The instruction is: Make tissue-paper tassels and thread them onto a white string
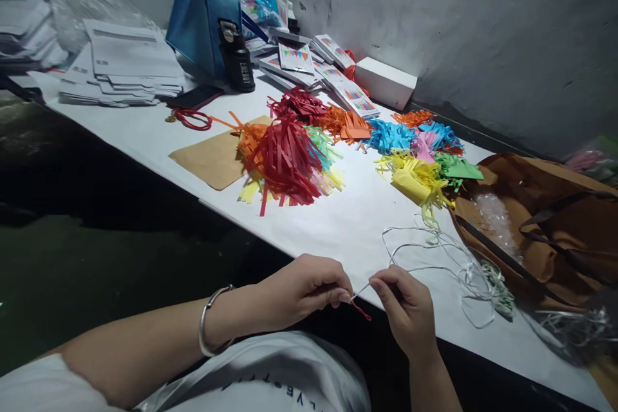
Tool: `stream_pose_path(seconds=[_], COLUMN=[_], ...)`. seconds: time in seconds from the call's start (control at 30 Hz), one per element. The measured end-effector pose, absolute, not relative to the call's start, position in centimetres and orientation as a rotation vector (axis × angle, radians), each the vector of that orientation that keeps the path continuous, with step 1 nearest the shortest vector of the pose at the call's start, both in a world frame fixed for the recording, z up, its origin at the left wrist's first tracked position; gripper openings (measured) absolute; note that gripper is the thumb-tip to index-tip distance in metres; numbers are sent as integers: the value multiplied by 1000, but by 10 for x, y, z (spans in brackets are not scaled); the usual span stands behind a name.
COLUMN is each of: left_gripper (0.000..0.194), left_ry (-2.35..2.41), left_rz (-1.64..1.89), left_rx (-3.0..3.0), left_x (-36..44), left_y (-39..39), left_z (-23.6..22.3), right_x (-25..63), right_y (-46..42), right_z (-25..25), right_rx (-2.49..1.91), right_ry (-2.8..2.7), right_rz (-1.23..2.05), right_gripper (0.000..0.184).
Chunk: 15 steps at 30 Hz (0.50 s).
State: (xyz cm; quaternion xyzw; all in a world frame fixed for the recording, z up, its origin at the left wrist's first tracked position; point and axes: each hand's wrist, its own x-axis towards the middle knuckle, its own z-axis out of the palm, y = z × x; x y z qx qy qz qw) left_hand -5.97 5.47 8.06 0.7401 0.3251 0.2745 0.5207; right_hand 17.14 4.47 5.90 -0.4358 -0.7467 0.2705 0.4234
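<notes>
My left hand (313, 286) is closed in a pinch at the table's front edge, with a thin white string (362, 288) running out of its fingertips. A short red loop of thread (361, 311) hangs just below those fingers; whether it is tied to the string I cannot tell. My right hand (404, 299) pinches the same string a little to the right, between thumb and forefinger. From there the string's loose coils (447, 248) spread over the white tabletop. Beyond my hands lies a heap of red paper tassels (290, 158), with orange and yellow strips beneath.
Blue (391, 136) and yellow paper tassels (415, 179) lie further right. A brown bag (545, 225) takes up the right end. Behind stand a black bottle (236, 58), a blue bag (200, 26), printed packets (347, 87) and a white box (386, 82). Paper stacks (125, 67) sit at left.
</notes>
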Motion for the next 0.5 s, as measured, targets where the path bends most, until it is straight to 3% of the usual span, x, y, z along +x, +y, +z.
stream_pose_path(seconds=[0.5], left_gripper=[13], left_ry=[637], left_rz=[705], left_rx=[1646], left_x=[-65], left_y=[51], left_z=[84], right_x=[166], right_y=[38], right_z=[50], right_rx=[-1115], right_ry=[-1761], right_rz=[736], right_gripper=[16])
